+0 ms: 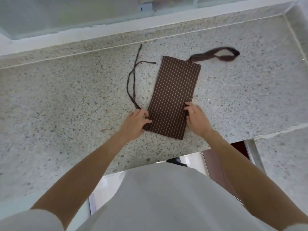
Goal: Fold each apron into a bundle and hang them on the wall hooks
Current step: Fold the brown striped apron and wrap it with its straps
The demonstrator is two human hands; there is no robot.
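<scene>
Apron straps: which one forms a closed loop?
The neck strap at the folded apron's far right corner; the waist ties to its left trail as loose ends.

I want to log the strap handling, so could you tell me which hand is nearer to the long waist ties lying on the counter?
Left. The left hand touches the near end of the waist ties; the right hand sits across the folded apron, at its opposite edge.

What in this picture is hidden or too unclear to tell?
- Head view: the neck loop beyond the folded apron is motion-blurred.
- The wall hooks lie outside the frame.
- The left hand covers where the waist ties join.
- The right hand hides its fingertips' grip.
</scene>
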